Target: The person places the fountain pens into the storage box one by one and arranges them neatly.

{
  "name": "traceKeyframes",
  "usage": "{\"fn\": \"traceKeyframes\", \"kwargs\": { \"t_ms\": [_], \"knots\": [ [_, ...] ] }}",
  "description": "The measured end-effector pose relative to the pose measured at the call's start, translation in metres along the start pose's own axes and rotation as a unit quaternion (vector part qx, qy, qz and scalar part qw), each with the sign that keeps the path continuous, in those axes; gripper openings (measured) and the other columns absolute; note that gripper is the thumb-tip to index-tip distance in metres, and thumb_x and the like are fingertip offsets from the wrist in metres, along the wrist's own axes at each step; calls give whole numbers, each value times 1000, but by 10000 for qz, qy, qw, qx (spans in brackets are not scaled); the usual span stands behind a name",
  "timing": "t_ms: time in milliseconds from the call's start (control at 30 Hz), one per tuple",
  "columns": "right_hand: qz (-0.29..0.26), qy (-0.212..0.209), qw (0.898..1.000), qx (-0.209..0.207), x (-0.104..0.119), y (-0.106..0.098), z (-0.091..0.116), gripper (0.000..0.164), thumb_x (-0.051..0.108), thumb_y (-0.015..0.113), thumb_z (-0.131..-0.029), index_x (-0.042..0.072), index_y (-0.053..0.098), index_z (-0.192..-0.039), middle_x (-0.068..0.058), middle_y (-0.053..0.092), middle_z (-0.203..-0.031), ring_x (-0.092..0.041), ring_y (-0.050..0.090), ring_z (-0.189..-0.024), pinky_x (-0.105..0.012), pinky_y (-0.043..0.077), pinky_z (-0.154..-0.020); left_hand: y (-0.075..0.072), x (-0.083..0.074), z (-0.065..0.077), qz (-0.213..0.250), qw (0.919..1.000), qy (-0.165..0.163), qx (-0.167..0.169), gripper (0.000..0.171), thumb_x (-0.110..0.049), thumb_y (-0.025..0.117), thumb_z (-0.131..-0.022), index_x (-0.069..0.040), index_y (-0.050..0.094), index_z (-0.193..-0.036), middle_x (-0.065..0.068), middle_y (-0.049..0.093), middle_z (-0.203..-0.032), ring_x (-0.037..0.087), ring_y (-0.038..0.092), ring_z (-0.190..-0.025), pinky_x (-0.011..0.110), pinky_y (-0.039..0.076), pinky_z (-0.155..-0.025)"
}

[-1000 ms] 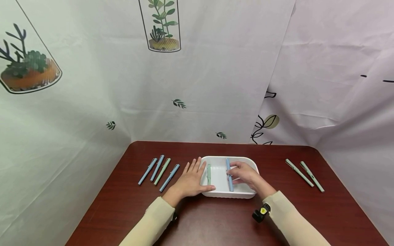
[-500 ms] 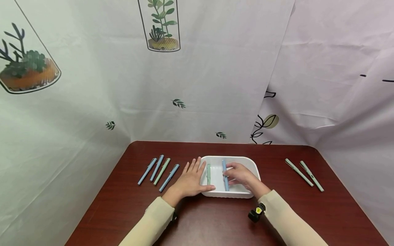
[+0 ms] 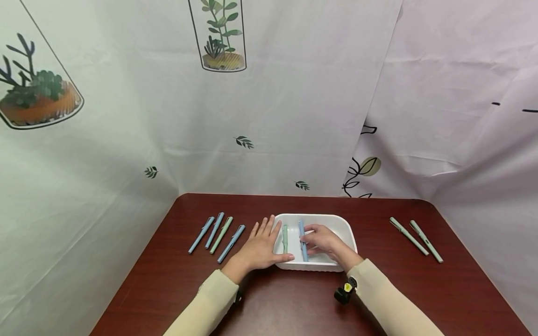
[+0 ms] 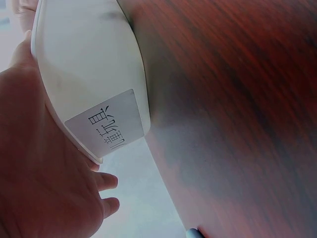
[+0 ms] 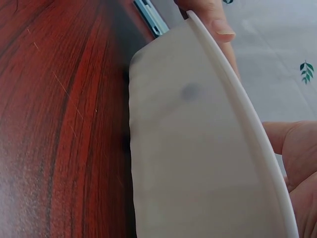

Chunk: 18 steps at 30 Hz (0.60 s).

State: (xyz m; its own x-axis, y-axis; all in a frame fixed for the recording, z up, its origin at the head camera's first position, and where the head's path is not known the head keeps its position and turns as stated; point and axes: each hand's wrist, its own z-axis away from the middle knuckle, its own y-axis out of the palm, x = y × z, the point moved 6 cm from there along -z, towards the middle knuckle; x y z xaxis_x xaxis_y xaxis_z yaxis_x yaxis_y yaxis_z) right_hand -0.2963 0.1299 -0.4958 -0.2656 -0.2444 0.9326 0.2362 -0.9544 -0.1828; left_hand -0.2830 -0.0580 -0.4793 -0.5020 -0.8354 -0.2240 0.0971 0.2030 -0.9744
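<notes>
A white plastic tray (image 3: 336,219) sits mid-table, with a green pen (image 3: 285,238) lying inside near its left end. My right hand (image 3: 325,241) reaches over the tray and pinches a blue pen (image 3: 301,227) between thumb and fingers, close to the tray floor and roughly parallel to the green one. My left hand (image 3: 261,247) rests across the tray's left rim, fingers spread and thumb over the front corner. In the left wrist view, that left hand (image 4: 49,163) lies along the rim beside a printed label (image 4: 108,124). The right wrist view hides the blue pen behind the tray wall (image 5: 198,139).
Left of the tray lie three blue pens, the closest one (image 3: 231,243) near my left wrist, and another green pen (image 3: 221,234). Two pale green pens (image 3: 426,241) lie at the right. Patterned white cloth (image 3: 269,116) stands behind the dark red table (image 3: 286,303).
My right hand has moved left within the tray, bringing the blue pen nearer to the green pen. The left hand has stayed on the tray's rim.
</notes>
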Motion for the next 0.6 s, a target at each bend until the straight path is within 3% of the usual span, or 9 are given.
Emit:
{"fn": "traceKeyframes", "kwargs": {
  "t_ms": [600],
  "knots": [
    [-431,358,9984,26,-3,12,-6,48,0,65,-91,-8,52,-136,-19,68,-99,-21,69,-78,-40,62,-73,0,-1,0,17,10000,-6,27,111,-81,52,-86,-8,20,-162,19,10,-169,38,11,-155,56,11,-124]
  ]
}}
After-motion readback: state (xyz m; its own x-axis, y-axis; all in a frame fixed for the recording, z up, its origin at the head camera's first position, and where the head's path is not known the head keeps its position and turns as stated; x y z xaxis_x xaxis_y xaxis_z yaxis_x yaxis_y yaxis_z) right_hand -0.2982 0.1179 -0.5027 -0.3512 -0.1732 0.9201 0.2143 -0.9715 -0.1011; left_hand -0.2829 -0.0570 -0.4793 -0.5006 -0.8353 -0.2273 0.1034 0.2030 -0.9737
